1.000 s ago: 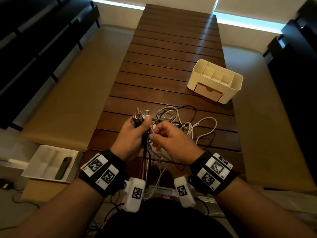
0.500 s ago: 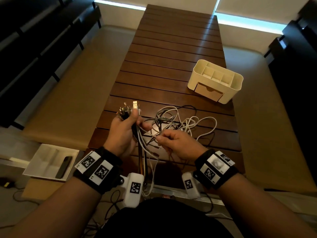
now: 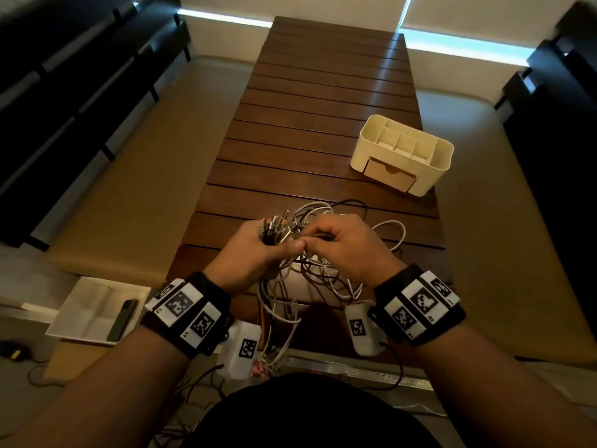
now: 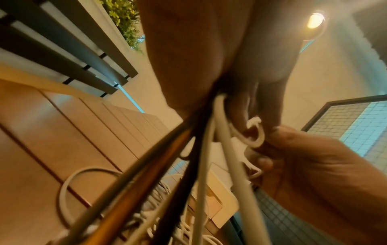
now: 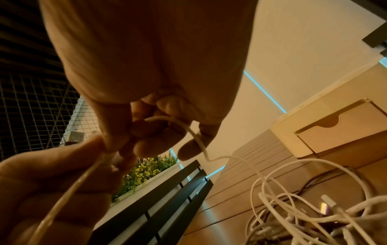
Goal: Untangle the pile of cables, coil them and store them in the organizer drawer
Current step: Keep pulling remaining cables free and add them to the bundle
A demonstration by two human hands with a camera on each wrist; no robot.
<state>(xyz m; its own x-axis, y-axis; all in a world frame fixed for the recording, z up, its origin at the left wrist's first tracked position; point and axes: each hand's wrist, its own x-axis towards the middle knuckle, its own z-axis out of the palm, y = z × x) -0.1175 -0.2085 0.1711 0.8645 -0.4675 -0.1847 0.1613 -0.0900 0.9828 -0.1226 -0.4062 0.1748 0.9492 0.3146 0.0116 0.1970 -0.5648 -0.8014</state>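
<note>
Bare slats (image 3: 323, 101) beyond cable tangle (image 3: 381, 234) (organizer (image 3: 371, 147) far right).

My head view is dim, lit mostly by cool strips under the window blinds (image 3: 458, 48) that streak glare down the bench (image 3: 323, 130); its edges bow. Both wrist views glow amber, the ceiling lamp (image 4: 315, 20) flares, and near cables (image 4: 146, 190) smear with blur.

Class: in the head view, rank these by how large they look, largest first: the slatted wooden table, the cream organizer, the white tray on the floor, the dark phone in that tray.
1. slatted wooden table
2. and 3. cream organizer and white tray: they look alike in size
4. dark phone
</note>
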